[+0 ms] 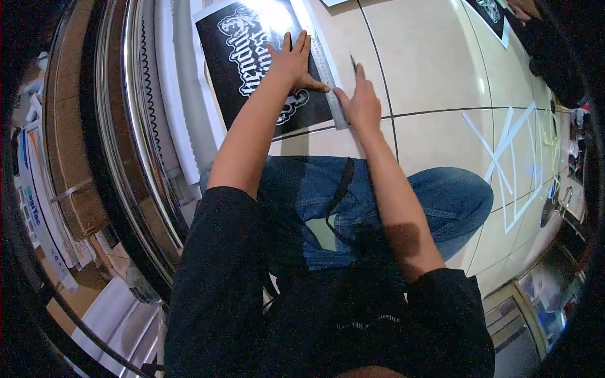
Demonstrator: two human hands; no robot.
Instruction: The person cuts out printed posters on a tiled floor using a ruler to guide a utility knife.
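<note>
A black sheet (pixel 220 47) printed with white ornate lettering lies on the tiled floor before my knees. A metal ruler (pixel 337 113) runs along its right edge, beside a white margin. My left hand (pixel 292 66) is spread flat over the sheet, fingers stretched out, with the thumb reaching onto the ruler. Just right of the ruler, my right hand (pixel 363 107) is closed round a slim cutter knife (pixel 353 62) whose dark pointed end sticks out past the fingers. The right thumb is at or very near the ruler's edge. Most of the knife's handle is hidden in the hand.
Cut white strips (pixel 504 151) lie crossed on the tiles at right. At the upper right, another person's hand (pixel 523 9) is near a second black print (pixel 488 11). Metal rails (pixel 132 82), white rolls (pixel 179 94) and cardboard boxes (pixel 69 132) line the left side.
</note>
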